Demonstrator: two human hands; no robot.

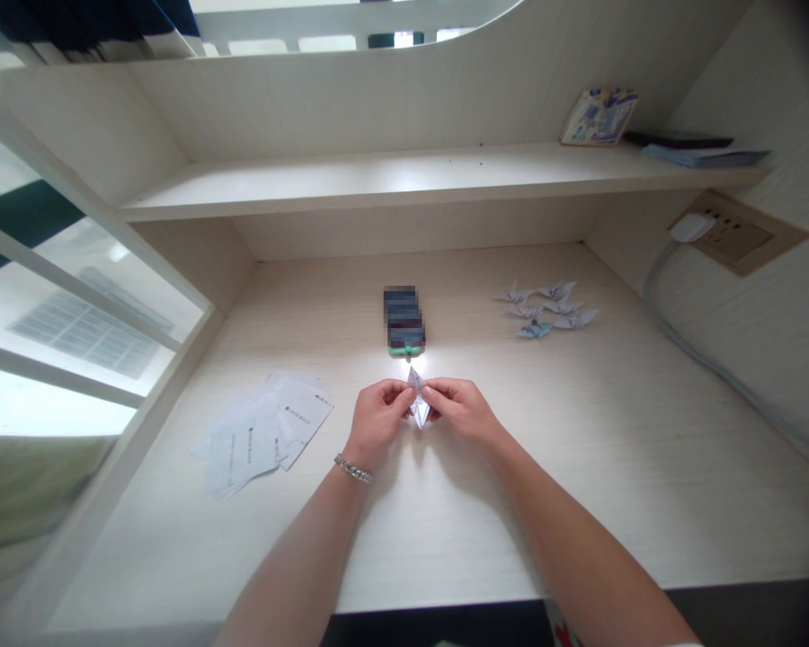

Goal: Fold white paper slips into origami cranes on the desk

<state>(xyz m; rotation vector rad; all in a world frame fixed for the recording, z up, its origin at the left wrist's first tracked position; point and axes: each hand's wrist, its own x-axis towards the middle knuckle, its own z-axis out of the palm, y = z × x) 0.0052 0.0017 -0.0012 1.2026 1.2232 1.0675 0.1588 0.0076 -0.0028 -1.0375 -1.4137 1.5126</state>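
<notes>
Both hands meet over the middle of the pale wooden desk (580, 467) and pinch a small folded piece of white paper (418, 395). My left hand (376, 420) grips its left side with closed fingers; a metal bracelet sits on that wrist. My right hand (464, 409) holds the right side, fingers closed too. The paper is folded to a narrow, pointed shape and stands upright between the fingertips.
A phone (404, 321) lies just beyond the hands. Several finished folded paper cranes (546, 310) sit at the right rear. A loose stack of printed paper sheets (262, 431) lies at the left. A wall socket with a plug and cable (694, 229) is on the right wall; a shelf (404, 175) runs above.
</notes>
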